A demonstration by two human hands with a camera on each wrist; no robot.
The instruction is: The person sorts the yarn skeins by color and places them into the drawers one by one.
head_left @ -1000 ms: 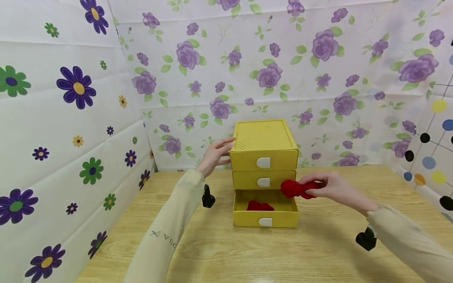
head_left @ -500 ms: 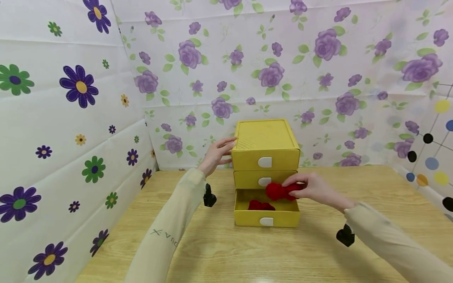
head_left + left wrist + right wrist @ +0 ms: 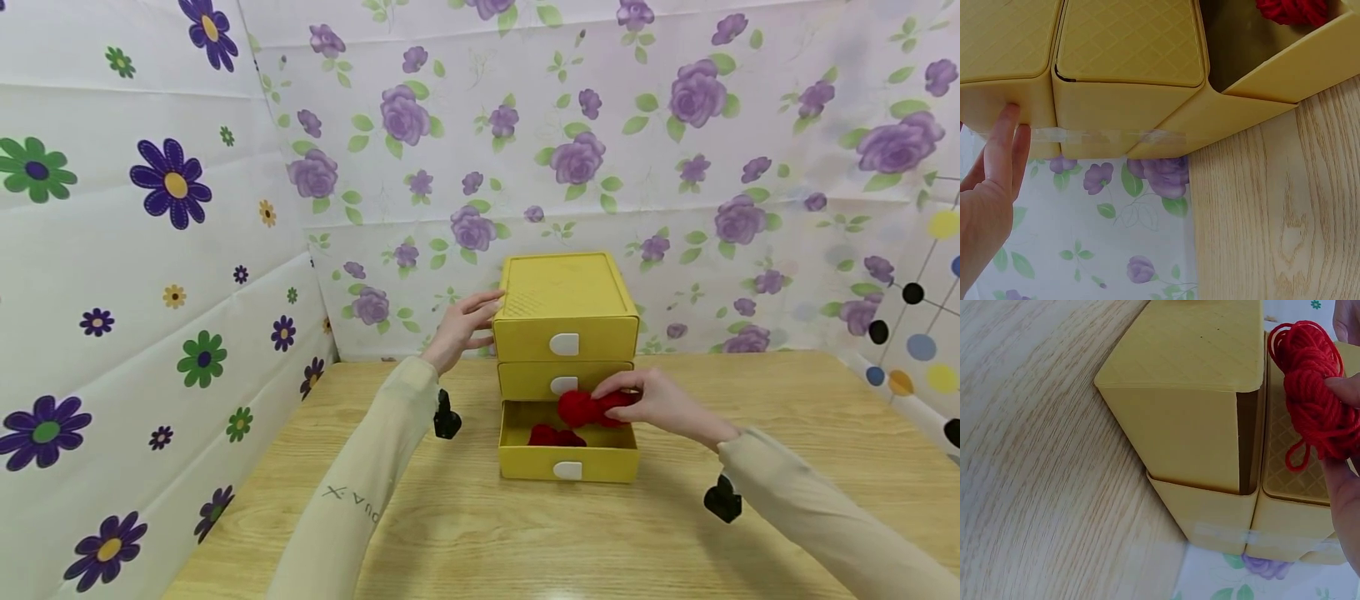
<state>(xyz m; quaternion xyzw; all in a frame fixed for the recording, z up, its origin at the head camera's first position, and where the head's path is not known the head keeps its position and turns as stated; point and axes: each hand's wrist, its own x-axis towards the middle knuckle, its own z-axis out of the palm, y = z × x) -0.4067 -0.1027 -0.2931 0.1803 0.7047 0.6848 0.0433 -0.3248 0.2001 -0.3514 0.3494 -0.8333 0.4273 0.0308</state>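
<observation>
A yellow three-drawer box (image 3: pixel 566 287) stands with its bottom drawer (image 3: pixel 525 463) pulled out. Red yarn (image 3: pixel 551 437) lies inside that drawer. Over the drawer's right part, my right hand (image 3: pixel 667 406) pinches a wound bundle of red yarn (image 3: pixel 577 408) between thumb and fingers. In the right wrist view the bundle (image 3: pixel 1313 394) shows loose loops at its ends. My left hand (image 3: pixel 459 329) touches the upper left side of the box with extended fingers; in the left wrist view its fingers (image 3: pixel 1002 147) rest against the yellow side.
The box stands on a light wooden table (image 3: pixel 480 533). Behind it hangs a cloth with purple roses (image 3: pixel 577 158), and a flowered sheet (image 3: pixel 225 333) runs along the left. The middle drawer (image 3: pixel 525 381) and top drawer (image 3: pixel 525 340) are closed.
My right hand has carried the yarn bundle leftward, from the drawer's right edge to over its inside. The left hand stays at the box's side.
</observation>
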